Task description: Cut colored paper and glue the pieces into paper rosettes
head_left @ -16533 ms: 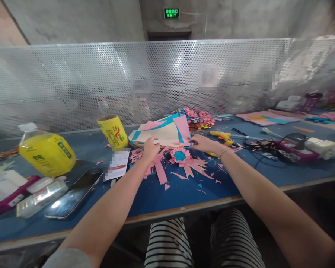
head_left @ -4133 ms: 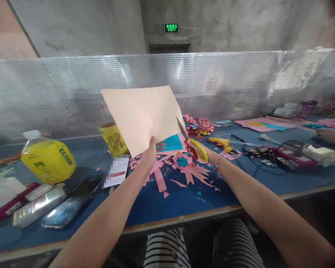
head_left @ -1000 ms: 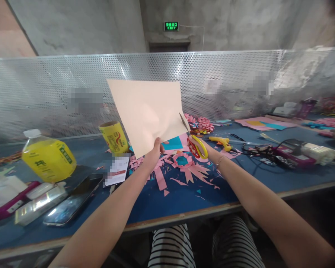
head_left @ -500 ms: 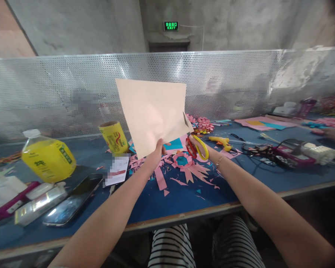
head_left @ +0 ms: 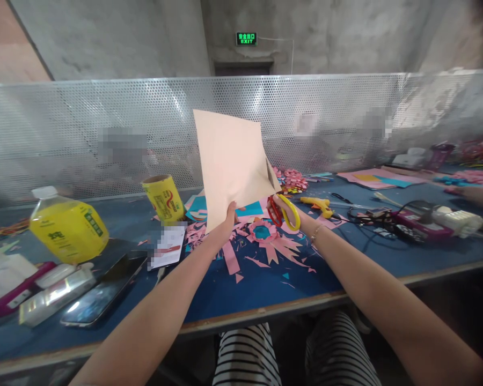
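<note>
A cream sheet of paper (head_left: pixel 231 161) stands raised above the table, pinched at its lower edge by my left hand (head_left: pixel 230 217), thumb on the near face. My right hand (head_left: pixel 287 212) is closed around scissors (head_left: pixel 294 214) with one red and one yellow handle loop. Their blades meet the sheet's right edge and are partly hidden by it. Below the hands lies a pink paper rosette (head_left: pixel 261 233) with a blue centre and pink tails. Pink and blue paper scraps are scattered around it.
On the left are a bottle of yellow liquid (head_left: pixel 70 228), a dark phone (head_left: pixel 104 292) and a yellow tape roll (head_left: pixel 163 198). Rightward lie a yellow glue gun (head_left: pixel 317 203), cables and a purple device (head_left: pixel 418 225). Another person's hand (head_left: pixel 469 193) rests at far right. A perforated metal screen (head_left: pixel 153 118) stands behind.
The cream sheet has turned, its left edge swinging rightward, so it looks narrower and more bent. Both hands have stayed nearly in place, keeping their holds.
</note>
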### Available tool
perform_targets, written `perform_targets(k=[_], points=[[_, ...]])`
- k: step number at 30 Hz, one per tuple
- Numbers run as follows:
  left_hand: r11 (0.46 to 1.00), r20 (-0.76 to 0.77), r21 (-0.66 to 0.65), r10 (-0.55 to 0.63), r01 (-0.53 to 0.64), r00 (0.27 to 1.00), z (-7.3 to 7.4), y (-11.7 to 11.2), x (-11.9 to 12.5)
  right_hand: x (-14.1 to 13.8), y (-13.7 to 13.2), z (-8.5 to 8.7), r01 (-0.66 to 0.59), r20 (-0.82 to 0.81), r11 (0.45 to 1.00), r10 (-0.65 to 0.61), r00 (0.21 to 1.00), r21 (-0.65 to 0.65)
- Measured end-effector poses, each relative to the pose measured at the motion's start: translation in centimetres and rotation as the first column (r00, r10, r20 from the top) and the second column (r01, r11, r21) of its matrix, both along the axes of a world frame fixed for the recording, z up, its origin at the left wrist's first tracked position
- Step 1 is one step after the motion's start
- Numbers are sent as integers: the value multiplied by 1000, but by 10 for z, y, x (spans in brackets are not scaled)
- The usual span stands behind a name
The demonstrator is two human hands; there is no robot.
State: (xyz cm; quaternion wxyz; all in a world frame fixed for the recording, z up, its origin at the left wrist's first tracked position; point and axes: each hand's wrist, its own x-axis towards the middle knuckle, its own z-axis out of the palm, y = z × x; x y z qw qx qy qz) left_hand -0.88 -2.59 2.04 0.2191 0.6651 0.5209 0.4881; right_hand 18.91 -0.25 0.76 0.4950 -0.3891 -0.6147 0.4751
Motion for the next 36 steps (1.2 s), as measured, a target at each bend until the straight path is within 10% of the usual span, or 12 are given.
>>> perform_targets(k=[36], points=[[986, 13, -146, -83, 84, 996, -1, 0, -1, -11, 0, 4, 162, 92, 981, -152, 984, -110]])
